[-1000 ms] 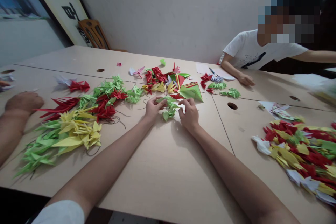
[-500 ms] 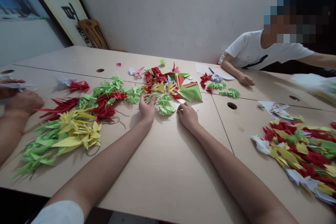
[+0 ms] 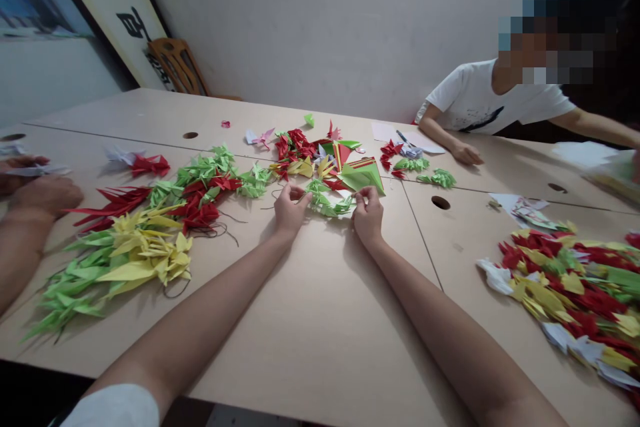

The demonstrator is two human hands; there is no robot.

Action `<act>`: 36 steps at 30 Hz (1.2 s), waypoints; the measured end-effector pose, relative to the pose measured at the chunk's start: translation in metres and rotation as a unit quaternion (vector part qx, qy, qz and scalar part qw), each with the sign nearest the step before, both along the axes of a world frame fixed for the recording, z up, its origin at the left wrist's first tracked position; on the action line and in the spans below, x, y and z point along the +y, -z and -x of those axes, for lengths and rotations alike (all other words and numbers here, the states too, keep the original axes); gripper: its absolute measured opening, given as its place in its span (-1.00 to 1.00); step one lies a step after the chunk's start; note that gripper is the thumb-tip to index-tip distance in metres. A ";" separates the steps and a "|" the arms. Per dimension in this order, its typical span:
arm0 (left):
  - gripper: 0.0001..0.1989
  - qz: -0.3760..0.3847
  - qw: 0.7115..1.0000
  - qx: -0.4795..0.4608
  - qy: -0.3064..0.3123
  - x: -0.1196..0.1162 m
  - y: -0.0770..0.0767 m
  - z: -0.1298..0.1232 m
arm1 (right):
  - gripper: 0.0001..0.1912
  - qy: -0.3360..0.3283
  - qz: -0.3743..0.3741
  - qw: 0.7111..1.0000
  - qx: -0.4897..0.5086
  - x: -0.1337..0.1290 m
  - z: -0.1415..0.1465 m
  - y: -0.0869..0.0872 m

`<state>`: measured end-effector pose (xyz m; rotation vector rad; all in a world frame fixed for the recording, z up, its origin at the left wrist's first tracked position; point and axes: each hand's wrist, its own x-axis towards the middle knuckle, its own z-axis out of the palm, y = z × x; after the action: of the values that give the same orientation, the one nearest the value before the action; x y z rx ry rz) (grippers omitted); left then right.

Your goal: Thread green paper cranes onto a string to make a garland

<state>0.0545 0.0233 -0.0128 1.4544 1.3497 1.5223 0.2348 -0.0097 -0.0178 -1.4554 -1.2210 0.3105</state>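
Note:
A short string of light green paper cranes (image 3: 325,201) stretches between my two hands, low over the table. My left hand (image 3: 291,210) pinches its left end, and a bit of dark thread trails beside the fingers. At the right end, my right hand (image 3: 369,212) is closed with thumb and forefinger together. Just behind the string stands a folded green paper piece (image 3: 364,175). A mixed pile of red folded paper cranes (image 3: 299,145) and yellow ones (image 3: 301,167) lies beyond my hands.
Left of my arms lie strung green, red and yellow cranes (image 3: 150,247). A colourful heap (image 3: 570,280) covers the table's right side. Another person's hands (image 3: 45,193) hold white paper at left. Across the table (image 3: 320,320) sits a person in a white shirt (image 3: 480,97).
Both my hands have shifted right, with the green string now stretched between them. The person across has leaned slightly, and their far arm reaches lower toward the plastic bag.

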 end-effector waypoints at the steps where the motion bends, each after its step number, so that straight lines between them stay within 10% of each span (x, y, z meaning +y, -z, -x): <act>1: -0.79 0.009 1.000 0.000 -0.001 0.000 0.000 0.000 | -0.94 0.007 0.004 1.000 0.016 0.002 -0.001 0.002; 7: -0.79 0.044 0.997 -0.053 0.036 0.001 -0.002 -0.002 | -0.90 0.004 0.010 0.992 0.129 0.008 -0.006 0.010; 13: -0.63 0.011 0.973 -0.110 0.202 -0.005 -0.008 -0.004 | -0.87 -0.023 -0.022 0.982 0.184 0.005 0.001 0.004; 25: -0.65 0.029 0.943 -0.075 0.321 -0.019 -0.006 -0.012 | -0.88 0.046 -0.227 0.967 0.108 -0.011 0.001 -0.047; 36: -0.50 0.075 0.905 -0.045 0.417 -0.018 0.002 -0.015 | -0.85 0.101 -0.247 0.961 0.065 -0.005 -0.011 -0.049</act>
<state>0.0690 0.0053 -0.0145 1.5439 0.6096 0.8802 0.2457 -0.0148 0.0311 -1.0907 -0.9473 -0.0411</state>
